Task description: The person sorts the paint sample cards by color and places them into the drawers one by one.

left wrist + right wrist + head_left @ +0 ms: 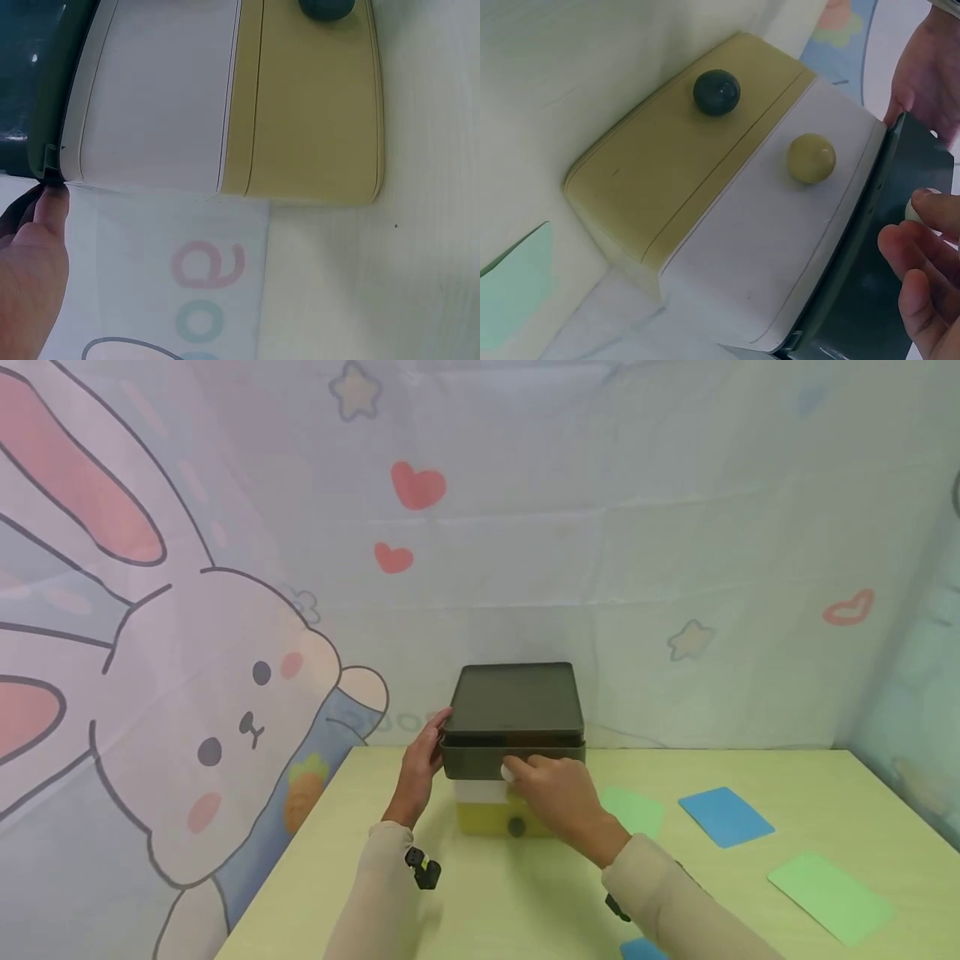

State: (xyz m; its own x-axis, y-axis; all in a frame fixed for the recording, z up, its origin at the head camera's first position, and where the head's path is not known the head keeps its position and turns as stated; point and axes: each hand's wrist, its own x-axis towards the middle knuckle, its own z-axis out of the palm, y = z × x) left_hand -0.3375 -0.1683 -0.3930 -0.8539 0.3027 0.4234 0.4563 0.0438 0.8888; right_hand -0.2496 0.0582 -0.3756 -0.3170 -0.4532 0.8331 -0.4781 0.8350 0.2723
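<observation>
A small drawer unit stands on the table, with a dark green top (517,697), a white middle drawer (478,791) and a yellow bottom drawer (480,818). Its dark green top drawer (472,764) is pulled partly out, leaving a gap under the top panel. My right hand (562,797) pinches that drawer's white knob (913,211) between thumb and fingers. Along the unit's upper left side rests my left hand (418,772), fingers extended. The right wrist view shows a yellow knob (811,158) on the white drawer and a dark knob (717,92) on the yellow one.
To the right on the pale table (720,893) lie a blue sheet (726,817), a green sheet (831,896) and another green sheet (636,810) beside the unit. One more blue sheet (643,950) shows at the front edge. A printed cloth (510,527) hangs close behind.
</observation>
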